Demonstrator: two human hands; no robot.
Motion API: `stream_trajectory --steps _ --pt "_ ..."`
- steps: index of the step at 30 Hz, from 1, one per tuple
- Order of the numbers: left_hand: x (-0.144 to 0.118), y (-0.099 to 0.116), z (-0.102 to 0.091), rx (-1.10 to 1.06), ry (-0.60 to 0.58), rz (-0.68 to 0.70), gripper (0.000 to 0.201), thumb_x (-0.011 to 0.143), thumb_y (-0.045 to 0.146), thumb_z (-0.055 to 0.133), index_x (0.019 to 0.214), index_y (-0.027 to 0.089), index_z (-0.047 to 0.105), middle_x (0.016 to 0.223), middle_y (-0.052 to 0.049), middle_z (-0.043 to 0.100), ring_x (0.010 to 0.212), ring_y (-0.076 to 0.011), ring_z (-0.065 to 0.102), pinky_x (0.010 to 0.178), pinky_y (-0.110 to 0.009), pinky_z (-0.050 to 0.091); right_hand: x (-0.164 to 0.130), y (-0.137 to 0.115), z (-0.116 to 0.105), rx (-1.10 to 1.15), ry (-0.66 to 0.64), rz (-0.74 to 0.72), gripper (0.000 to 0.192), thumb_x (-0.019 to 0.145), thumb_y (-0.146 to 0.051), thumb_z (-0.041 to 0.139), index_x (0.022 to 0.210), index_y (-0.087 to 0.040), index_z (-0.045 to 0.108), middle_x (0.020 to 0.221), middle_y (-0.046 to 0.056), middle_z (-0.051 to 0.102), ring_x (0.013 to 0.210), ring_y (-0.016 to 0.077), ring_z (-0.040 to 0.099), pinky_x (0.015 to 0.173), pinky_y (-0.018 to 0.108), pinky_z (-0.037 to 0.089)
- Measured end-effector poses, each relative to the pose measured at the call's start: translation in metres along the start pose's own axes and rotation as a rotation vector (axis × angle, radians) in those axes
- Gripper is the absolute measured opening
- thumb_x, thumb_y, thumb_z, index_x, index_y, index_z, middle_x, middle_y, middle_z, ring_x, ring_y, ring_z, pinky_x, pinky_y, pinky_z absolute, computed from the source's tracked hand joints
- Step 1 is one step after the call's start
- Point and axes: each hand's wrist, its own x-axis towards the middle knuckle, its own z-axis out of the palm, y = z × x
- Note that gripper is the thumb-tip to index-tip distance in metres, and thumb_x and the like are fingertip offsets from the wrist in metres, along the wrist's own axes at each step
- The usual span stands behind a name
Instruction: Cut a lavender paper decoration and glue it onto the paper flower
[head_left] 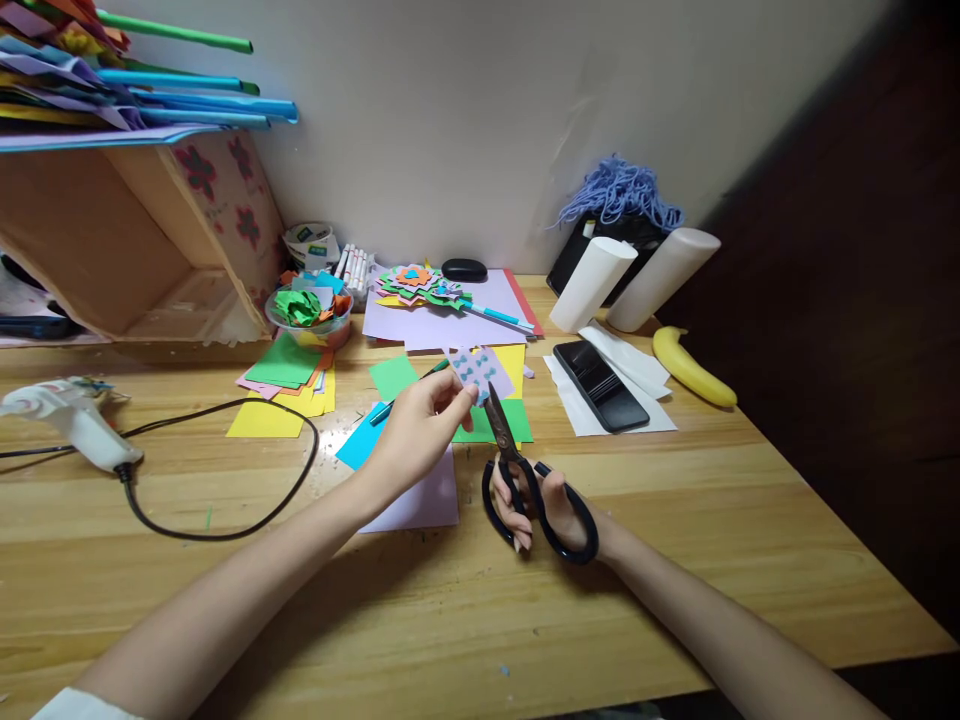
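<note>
Between the thumb and fingers of my left hand (427,415) is a small lilac piece of paper (489,372) with blue-green marks drawn on it. My right hand (551,505) is wrapped round the black handles of a pair of scissors (511,448). The dark blades point up and away, their tips at the lower edge of the lilac paper; whether they touch it I cannot tell. Under my hands lie a green sheet (514,420), a blue sheet (361,437) and a larger lilac sheet (420,495). A dark pen (382,413) rests partly behind my left hand.
A white glue gun (82,425) with a looping black cable (315,470) lies at left. Near the wall are a bowl of paper scraps (311,315) and a layered paper flower (416,285). On the right are a phone (601,387), a banana (690,368) and two white rolls (592,285).
</note>
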Motion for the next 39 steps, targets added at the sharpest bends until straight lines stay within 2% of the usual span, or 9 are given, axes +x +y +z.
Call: stream_trajectory --steps 11,19,30,39 --pt "-0.001 -0.001 0.000 0.079 -0.048 0.021 0.026 0.085 0.034 0.044 0.066 0.018 0.049 0.060 0.001 0.055 0.058 -0.0121 0.053 0.057 -0.023 0.036 0.000 0.000 -0.001 -0.014 -0.015 0.012 0.072 0.059 -0.088 0.033 0.077 -0.019 0.041 0.051 -0.007 0.041 0.039 0.0083 0.042 0.042 0.023 0.043" --pt "0.000 -0.003 -0.002 0.131 -0.059 0.026 0.027 0.085 0.034 0.044 0.063 0.018 0.048 0.059 0.002 0.054 0.056 -0.0111 0.049 0.055 -0.023 0.034 -0.001 -0.004 0.000 -0.042 -0.013 0.013 0.071 0.059 -0.087 0.034 0.077 -0.019 0.041 0.051 -0.008 0.039 0.037 0.0066 0.040 0.040 0.021 0.042" --pt "0.003 0.007 -0.013 0.281 -0.150 0.059 0.032 0.088 0.035 0.037 0.064 0.018 0.049 0.061 0.001 0.057 0.057 -0.0119 0.047 0.056 -0.025 0.031 -0.002 -0.009 -0.001 -0.068 0.004 0.041 0.070 0.057 -0.087 0.037 0.073 -0.018 0.041 0.049 -0.008 0.039 0.034 0.0051 0.037 0.037 0.019 0.041" --pt "0.001 0.011 -0.015 0.389 -0.136 0.057 0.033 0.090 0.033 0.035 0.062 0.019 0.045 0.059 0.002 0.053 0.057 -0.0128 0.047 0.056 -0.026 0.030 -0.004 -0.008 -0.004 -0.077 -0.034 0.047 0.070 0.059 -0.086 0.038 0.074 -0.018 0.041 0.049 -0.009 0.039 0.033 0.0047 0.036 0.034 0.019 0.040"
